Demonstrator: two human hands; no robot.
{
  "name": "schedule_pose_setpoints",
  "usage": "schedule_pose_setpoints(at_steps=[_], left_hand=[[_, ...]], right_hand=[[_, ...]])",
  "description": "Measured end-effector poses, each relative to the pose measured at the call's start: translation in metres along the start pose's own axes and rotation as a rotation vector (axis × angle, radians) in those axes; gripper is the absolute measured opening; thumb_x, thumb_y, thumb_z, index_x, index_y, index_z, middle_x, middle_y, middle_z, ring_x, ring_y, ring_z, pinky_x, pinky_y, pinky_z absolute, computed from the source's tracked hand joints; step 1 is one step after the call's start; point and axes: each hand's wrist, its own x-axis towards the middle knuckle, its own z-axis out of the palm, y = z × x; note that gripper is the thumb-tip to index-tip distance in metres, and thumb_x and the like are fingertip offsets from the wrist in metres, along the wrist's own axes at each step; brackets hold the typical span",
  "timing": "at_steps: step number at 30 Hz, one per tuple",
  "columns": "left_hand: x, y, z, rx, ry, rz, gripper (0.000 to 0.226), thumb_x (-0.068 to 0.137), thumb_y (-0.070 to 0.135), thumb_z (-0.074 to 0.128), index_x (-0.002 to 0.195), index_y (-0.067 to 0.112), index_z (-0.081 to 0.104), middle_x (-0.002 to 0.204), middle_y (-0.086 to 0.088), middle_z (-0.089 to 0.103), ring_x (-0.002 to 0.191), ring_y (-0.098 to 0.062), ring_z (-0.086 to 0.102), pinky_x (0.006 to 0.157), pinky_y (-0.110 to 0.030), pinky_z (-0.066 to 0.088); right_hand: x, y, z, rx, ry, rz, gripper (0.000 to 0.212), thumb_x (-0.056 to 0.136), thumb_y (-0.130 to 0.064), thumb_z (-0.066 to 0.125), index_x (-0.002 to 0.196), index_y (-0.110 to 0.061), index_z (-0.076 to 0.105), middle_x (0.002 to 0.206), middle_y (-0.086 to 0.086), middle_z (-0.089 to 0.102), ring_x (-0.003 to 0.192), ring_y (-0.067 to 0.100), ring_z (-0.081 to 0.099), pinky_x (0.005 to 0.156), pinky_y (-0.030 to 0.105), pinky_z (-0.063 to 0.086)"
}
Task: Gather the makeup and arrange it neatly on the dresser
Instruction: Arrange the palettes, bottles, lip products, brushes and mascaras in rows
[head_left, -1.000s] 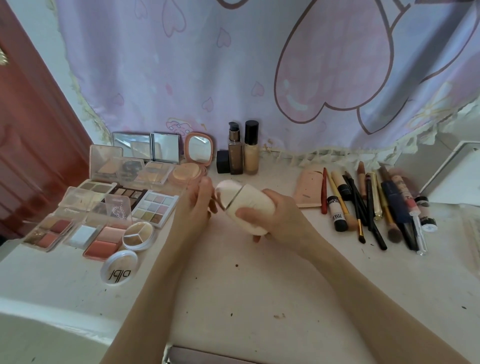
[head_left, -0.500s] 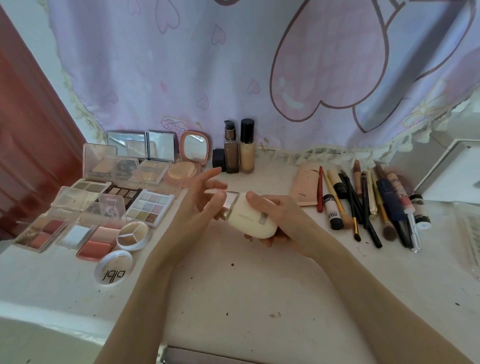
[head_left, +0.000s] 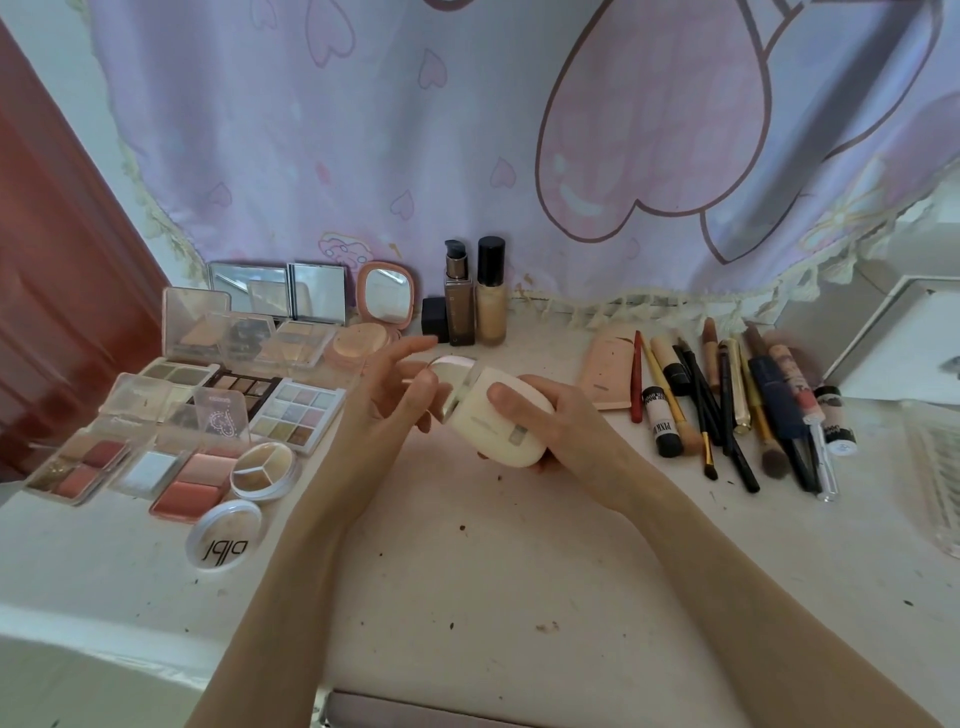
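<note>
Head view shows a cream cushion compact (head_left: 493, 415) held above the white worktop (head_left: 467, 571) at mid-frame, its lid partly open. The right hand (head_left: 550, 431) wraps the base, thumb curled over the top; the left hand (head_left: 395, 395) has its fingers (head_left: 415, 384) loosely pinching the lid's edge, the index finger extended. Risk as I judge it: the hinged lid could snap or the compact slip and drop onto the eyeshadow palettes (head_left: 296, 410) at left, if the grip shifts while closing. Legible writing: a round powder jar (head_left: 224, 535) at lower left reads "dldl" upside down; a black-and-white tube (head_left: 660, 421) among the brushes (head_left: 727, 410) at right reads "PINK".
</note>
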Motion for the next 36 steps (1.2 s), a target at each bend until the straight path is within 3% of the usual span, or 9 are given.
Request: schedule_pose_setpoints(at_steps=[3,7,14,16,19,22,26,31,36], left_hand=[[-0.001,-0.002,-0.005,-0.135,-0.196,0.018,0.063,0.080,0.045,0.064,0.137,0.028,0.042,0.135,-0.007,0.047,0.107,-0.031,0.051,0.089,-0.043,0.045],[-0.003,0.000,-0.004,-0.133,-0.252,-0.015,0.053,0.075,0.047,0.069,0.121,0.025,0.058,0.113,0.003,0.059,0.091,-0.016,0.051,0.076,-0.027,0.044],[0.000,0.000,0.002,0.152,0.068,-0.028,0.011,0.089,0.029,0.054,0.083,0.021,0.059,0.058,0.014,0.059,0.053,-0.002,0.049,0.053,-0.014,0.040],[0.001,-0.001,0.005,0.152,0.144,-0.046,0.014,0.091,0.026,0.049,0.089,0.016,0.060,0.058,0.011,0.058,0.051,-0.001,0.050,0.049,-0.013,0.040],[0.002,0.002,0.006,0.219,0.171,-0.032,0.040,0.090,0.047,0.045,0.108,0.013,0.057,0.072,0.003,0.057,0.055,0.000,0.053,0.050,-0.013,0.042],[0.001,0.002,0.004,0.080,0.112,-0.010,0.033,0.088,0.045,0.045,0.113,0.024,0.055,0.085,-0.002,0.056,0.068,-0.006,0.055,0.056,-0.022,0.048],[0.001,0.002,0.000,-0.244,-0.019,0.021,0.037,0.079,0.028,0.059,0.114,0.018,0.054,0.094,0.008,0.062,0.076,-0.012,0.054,0.062,-0.022,0.046],[0.000,-0.001,-0.002,-0.135,0.049,0.041,0.030,0.074,0.029,0.064,0.103,0.020,0.062,0.082,0.006,0.066,0.069,-0.012,0.054,0.068,-0.024,0.046],[0.001,-0.003,-0.002,-0.119,0.056,0.058,0.025,0.074,0.032,0.064,0.099,0.032,0.068,0.080,0.007,0.066,0.070,-0.012,0.054,0.068,-0.025,0.046]], right_hand=[[0.000,0.000,-0.003,0.137,-0.048,0.051,0.043,0.082,-0.054,0.048,0.103,-0.019,0.062,0.077,0.008,0.072,0.066,0.016,0.061,0.047,0.020,0.032],[-0.001,0.000,-0.009,0.198,-0.107,0.090,0.051,0.072,-0.058,0.048,0.098,-0.017,0.064,0.070,0.009,0.071,0.057,0.013,0.060,0.046,0.021,0.029],[0.001,0.003,0.000,0.009,-0.116,-0.024,0.028,0.086,-0.044,0.059,0.101,-0.020,0.059,0.098,0.011,0.065,0.089,0.034,0.063,0.072,0.037,0.045],[0.001,0.002,0.001,-0.023,-0.130,-0.056,0.021,0.088,-0.032,0.058,0.104,-0.017,0.057,0.096,0.002,0.061,0.084,0.020,0.060,0.067,0.027,0.046],[0.003,0.002,0.001,-0.054,-0.135,-0.091,0.022,0.088,-0.025,0.060,0.108,-0.019,0.054,0.099,-0.004,0.060,0.084,0.009,0.061,0.067,0.017,0.051],[0.003,0.004,0.000,-0.041,-0.119,-0.089,0.025,0.087,-0.024,0.061,0.110,-0.018,0.055,0.101,-0.004,0.062,0.088,0.011,0.063,0.072,0.021,0.052],[0.005,0.006,-0.001,0.006,-0.085,-0.083,0.028,0.087,-0.024,0.061,0.114,-0.018,0.054,0.103,-0.003,0.062,0.092,0.014,0.061,0.076,0.024,0.052],[0.006,0.009,-0.001,0.040,-0.057,-0.105,0.021,0.085,-0.024,0.065,0.100,-0.032,0.053,0.102,-0.006,0.063,0.094,0.013,0.063,0.080,0.029,0.054],[0.007,0.009,0.001,-0.001,-0.016,-0.143,0.025,0.082,-0.023,0.068,0.102,-0.031,0.054,0.101,-0.008,0.064,0.092,0.008,0.063,0.076,0.022,0.053]])
